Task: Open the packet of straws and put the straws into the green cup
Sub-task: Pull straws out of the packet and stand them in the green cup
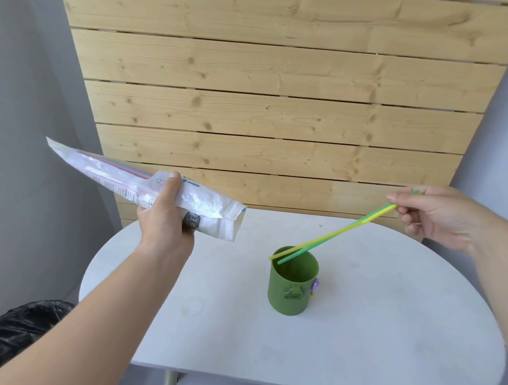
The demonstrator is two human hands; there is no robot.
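Observation:
My left hand (165, 214) grips the white straw packet (106, 175) around its middle and holds it in the air to the left of the table, with the torn open end pointing right. More coloured straws show through the plastic. My right hand (431, 216) pinches two straws (341, 235), one yellow and one green, near their upper ends. They slant down to the left, and their lower tips hover at the rim of the green cup (293, 285). The cup stands upright on the white table (210, 322), and I see no straws inside it.
A pale wooden plank panel (281, 90) rises behind the table. A black plastic bag (13, 330) lies low at the left, beside the table edge. Grey walls flank both sides.

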